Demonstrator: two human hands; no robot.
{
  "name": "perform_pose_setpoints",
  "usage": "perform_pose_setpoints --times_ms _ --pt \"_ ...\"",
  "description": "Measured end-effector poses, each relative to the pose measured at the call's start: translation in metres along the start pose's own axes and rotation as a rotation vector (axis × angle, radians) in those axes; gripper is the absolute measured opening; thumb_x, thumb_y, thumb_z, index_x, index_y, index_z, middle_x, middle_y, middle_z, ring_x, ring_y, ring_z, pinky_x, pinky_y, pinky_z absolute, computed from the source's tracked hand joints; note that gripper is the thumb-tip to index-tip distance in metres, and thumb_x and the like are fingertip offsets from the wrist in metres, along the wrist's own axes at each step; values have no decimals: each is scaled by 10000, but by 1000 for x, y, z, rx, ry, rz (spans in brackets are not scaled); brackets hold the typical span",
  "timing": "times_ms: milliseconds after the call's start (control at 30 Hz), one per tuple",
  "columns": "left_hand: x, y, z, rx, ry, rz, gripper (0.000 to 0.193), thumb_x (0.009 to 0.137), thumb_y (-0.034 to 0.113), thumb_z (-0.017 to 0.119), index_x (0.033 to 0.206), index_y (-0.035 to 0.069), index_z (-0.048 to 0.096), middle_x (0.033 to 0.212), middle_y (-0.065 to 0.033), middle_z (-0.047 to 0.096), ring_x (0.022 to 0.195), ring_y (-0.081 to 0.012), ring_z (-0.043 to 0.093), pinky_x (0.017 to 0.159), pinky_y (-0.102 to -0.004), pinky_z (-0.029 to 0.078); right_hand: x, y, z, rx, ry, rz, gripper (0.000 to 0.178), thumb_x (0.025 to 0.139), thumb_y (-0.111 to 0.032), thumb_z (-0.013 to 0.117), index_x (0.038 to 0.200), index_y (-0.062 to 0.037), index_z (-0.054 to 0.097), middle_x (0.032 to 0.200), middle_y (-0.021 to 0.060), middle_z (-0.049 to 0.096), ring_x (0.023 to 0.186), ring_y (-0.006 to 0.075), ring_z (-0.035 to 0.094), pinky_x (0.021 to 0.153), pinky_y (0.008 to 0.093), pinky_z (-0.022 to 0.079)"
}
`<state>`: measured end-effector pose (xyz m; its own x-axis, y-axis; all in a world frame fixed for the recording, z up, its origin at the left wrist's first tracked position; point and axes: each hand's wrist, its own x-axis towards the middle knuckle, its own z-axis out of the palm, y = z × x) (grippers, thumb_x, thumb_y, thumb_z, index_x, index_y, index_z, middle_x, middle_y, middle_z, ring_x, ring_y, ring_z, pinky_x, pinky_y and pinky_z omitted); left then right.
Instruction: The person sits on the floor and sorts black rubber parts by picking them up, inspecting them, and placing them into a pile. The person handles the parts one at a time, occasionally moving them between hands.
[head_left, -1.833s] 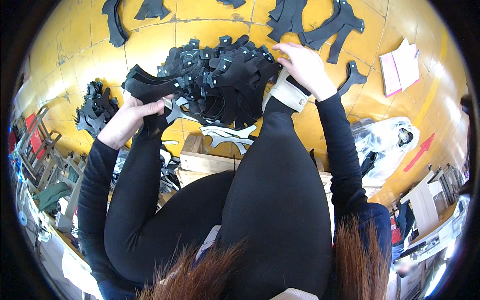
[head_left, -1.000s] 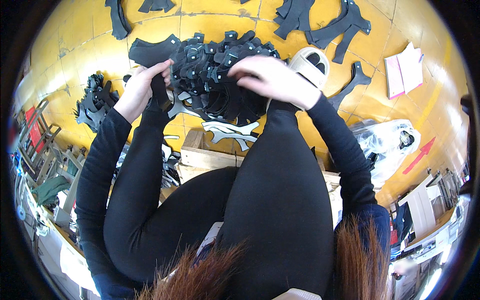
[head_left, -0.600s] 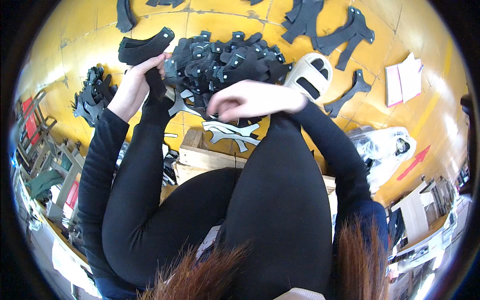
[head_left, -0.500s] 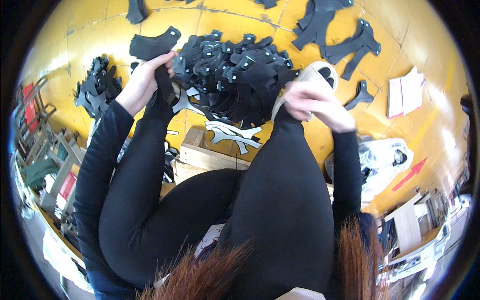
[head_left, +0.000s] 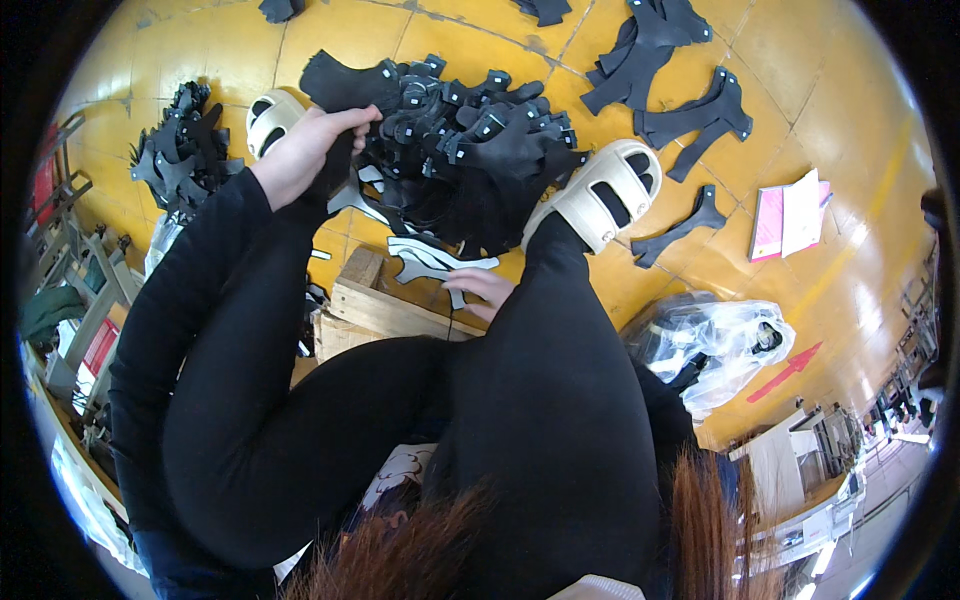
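My left hand [head_left: 305, 155] is closed on a black fabric piece [head_left: 340, 80], whose wide end spreads above my fingers at the left edge of a heap of similar black cut pieces [head_left: 480, 140]. Part of that piece hangs below my hand, over my dark trouser leg. My right hand [head_left: 484, 288] reaches between my knees, its forearm and wrist hidden behind my right leg. Its visible fingers stretch toward white-edged grey cut pieces [head_left: 425, 262] lying on the yellow floor and appear to meet the lower end of one.
A wooden box [head_left: 390, 308] stands between my legs. Other black pieces [head_left: 700, 120] lie at the far right, and a smaller black pile [head_left: 185, 160] lies left. My cream shoes [head_left: 600, 195] flank the heap. Right are a pink pad with paper [head_left: 785, 220] and a clear plastic bag [head_left: 710, 340].
My right hand has moved from beside my right shoe to the white-edged pieces between my knees. The black piece in my left hand has shifted right, against the heap.
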<state>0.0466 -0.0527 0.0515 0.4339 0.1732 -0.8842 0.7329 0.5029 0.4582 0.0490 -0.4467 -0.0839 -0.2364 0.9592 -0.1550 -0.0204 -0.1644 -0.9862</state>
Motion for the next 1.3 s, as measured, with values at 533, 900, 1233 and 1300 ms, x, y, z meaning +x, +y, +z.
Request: perform_pose_setpoints --times_ms 533,900,1233,1300 --pt "-7 -13 1 56 17 17 177 982 238 622 989 61 626 784 31 547 728 -77 510 689 -235 423 70 -15 11 -1192 115 -221 255 912 -206 522 1154 -126 511 1239 117 545 1038 224 559 839 308 489" --pt "-1 -18 -7 35 78 0 230 967 246 634 973 19 675 782 19 566 724 -84 524 690 -238 431 67 -67 -15 55 126 322 453 731 81 594 1130 -68 439 881 199 580 842 394 652 729 474 481" --pt "1 -10 -3 61 35 -31 200 982 217 624 1046 31 664 825 28 582 761 -71 537 726 -233 445 74 -90 -47 1071 906 183 365 940 -40 508 1293 -31 414 1090 142 651 938 141 636 794 268 499" --pt "3 -12 -3 58 37 -35 200 984 217 622 1048 32 662 825 28 580 757 -70 537 725 -231 446 84 -99 -48 1190 1122 393 287 1029 -117 455 1292 -1 456 999 146 664 810 166 652 737 299 542"
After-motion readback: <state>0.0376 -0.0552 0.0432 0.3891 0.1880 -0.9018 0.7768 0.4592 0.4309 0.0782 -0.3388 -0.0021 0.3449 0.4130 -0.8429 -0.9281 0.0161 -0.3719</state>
